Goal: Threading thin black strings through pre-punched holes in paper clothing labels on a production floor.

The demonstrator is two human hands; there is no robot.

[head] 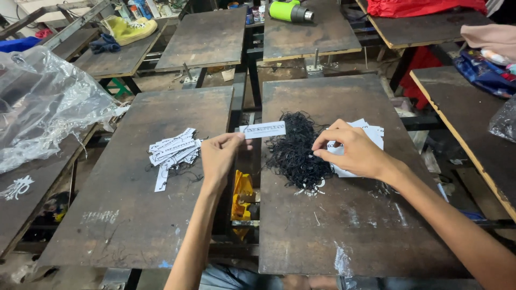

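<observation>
My left hand (219, 157) pinches one white paper tag (266, 129) by its left end and holds it level over the gap between two dark boards. My right hand (352, 150) rests on a heap of black strings (294, 147), fingertips pinched at its right edge. Under that hand lies a stack of white tags (372, 132). On the left board (134, 215) sits another pile of white tags (173, 152) with strings attached.
Crumpled clear plastic sheet (40, 104) lies at the left. More boards stand behind; one carries a green heat gun (290, 11). Red cloth (424, 6) and yellow cloth (129, 29) lie at the back. A yellow object (242, 196) sits in the gap between the boards.
</observation>
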